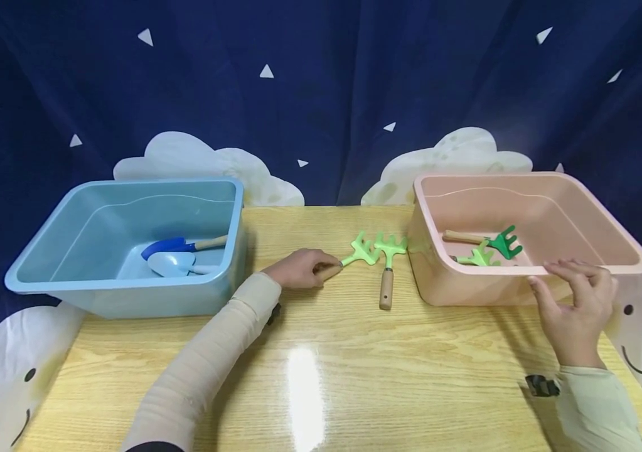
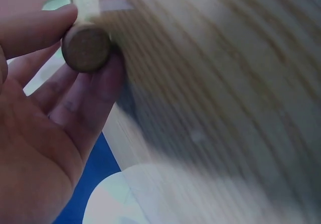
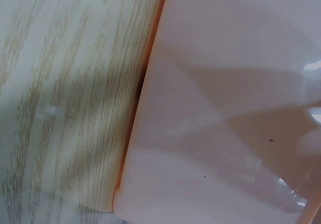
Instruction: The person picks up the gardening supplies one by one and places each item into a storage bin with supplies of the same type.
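My left hand [image 1: 300,269] pinches the wooden handle of a light green toy hand rake [image 1: 363,250] between thumb and fingers, low over the table. In the left wrist view the round end of that wooden handle [image 2: 86,48] shows between the fingertips. A second light green hand rake [image 1: 386,289] lies just right of it, tines pointing away from me. My right hand [image 1: 579,307] is at the front rim of the pink bin [image 1: 529,182], fingertips over the rim and thumb in front. Inside that bin lie a dark green rake [image 1: 504,242] and a light green rake [image 1: 480,255].
To the left stands a light blue bin [image 1: 151,188] holding a dark blue trowel [image 1: 164,247] and a pale blue trowel [image 1: 171,264]. Both bins stand on the wood-grain table [image 1: 388,376]. Behind it hangs a navy curtain [image 1: 321,94] with clouds and white triangles.
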`<state>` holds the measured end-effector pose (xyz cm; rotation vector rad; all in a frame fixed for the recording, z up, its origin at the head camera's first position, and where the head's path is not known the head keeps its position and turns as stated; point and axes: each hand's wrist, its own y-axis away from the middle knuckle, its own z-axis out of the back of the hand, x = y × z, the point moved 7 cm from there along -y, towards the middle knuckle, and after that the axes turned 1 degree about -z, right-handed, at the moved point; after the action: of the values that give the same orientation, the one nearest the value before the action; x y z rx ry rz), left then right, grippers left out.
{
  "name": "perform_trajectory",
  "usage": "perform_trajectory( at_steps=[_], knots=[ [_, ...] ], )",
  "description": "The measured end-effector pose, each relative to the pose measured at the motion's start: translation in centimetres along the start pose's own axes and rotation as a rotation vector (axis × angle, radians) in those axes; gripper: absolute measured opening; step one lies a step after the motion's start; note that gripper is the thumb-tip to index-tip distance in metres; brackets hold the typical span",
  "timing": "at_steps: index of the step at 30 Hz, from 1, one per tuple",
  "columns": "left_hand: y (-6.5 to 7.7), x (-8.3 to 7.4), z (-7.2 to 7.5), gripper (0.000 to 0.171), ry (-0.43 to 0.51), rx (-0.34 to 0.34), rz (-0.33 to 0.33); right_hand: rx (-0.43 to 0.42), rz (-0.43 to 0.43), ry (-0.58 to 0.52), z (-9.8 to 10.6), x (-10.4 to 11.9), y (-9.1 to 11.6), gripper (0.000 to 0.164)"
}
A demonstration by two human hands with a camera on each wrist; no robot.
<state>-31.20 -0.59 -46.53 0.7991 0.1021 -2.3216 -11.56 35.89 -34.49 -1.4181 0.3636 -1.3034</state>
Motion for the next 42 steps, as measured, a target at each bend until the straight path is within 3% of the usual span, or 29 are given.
perform_trajectory(
  at_steps=[16, 23, 29, 42],
  knots=[
    [-0.2, 0.8, 0.6, 0.054, 0.075, 0.041, 0.023, 0.014, 0.016, 0.001, -0.3, 0.1, -0.1, 0.075],
    [-0.5, 0.8, 1.1, 0.055, 0.019, 0.041, 0.053, 0.013, 0.006, -0.009, -0.2, 0.4, -0.1, 0.074],
    [-0.7, 1.0, 0.5, 0.054, 0.15, 0.077, 0.073, 0.01, 0.009, -0.006, -0.2, 0.4, 0.0, 0.073],
    [-1.0, 1.1, 0.1, 0.053, 0.203, 0.086, 0.082, 0.017, 0.021, 0.009, 0.0, 0.1, 0.0, 0.074]
  ],
)
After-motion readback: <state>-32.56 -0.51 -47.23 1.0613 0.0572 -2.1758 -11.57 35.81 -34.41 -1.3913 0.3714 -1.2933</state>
